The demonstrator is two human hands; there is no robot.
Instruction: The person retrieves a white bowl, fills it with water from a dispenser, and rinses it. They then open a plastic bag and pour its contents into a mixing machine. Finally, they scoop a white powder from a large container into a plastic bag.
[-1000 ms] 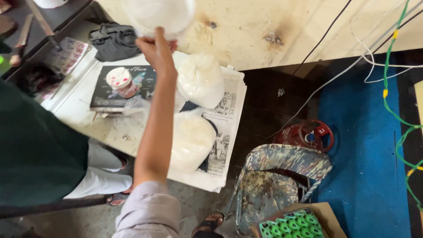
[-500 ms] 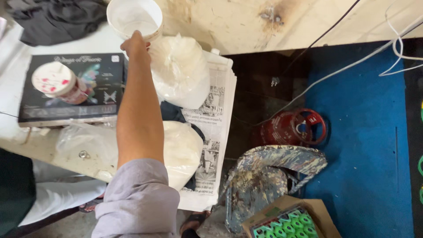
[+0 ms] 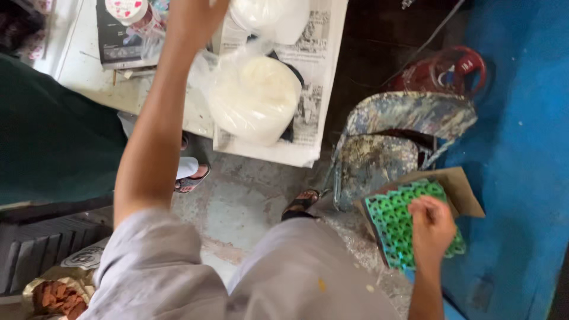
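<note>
My left hand (image 3: 192, 18) reaches up to the frame's top edge, beside a clear plastic bag of white dough-like mass (image 3: 255, 98) lying on newspaper (image 3: 323, 53). The fingers are cut off by the edge, so its hold is hidden. A second white bag (image 3: 269, 15) lies just right of that hand. My right hand (image 3: 432, 228) is low at the right, fingers curled on a green perforated grid sheet (image 3: 397, 219) that sits in an open cardboard box (image 3: 462, 189).
A paint-spattered folding chair (image 3: 403, 133) stands next to the box, a red gas cylinder (image 3: 450, 71) behind it, blue flooring (image 3: 521, 178) to the right. Another person in dark green (image 3: 47, 136) sits at left, sandalled foot (image 3: 189, 175) out. A black box (image 3: 118, 38) and small jar (image 3: 125, 9) sit top left.
The view has tipped downward. The white bowl my left hand held has gone past the top edge. My right hand has come into view on the green grid sheet.
</note>
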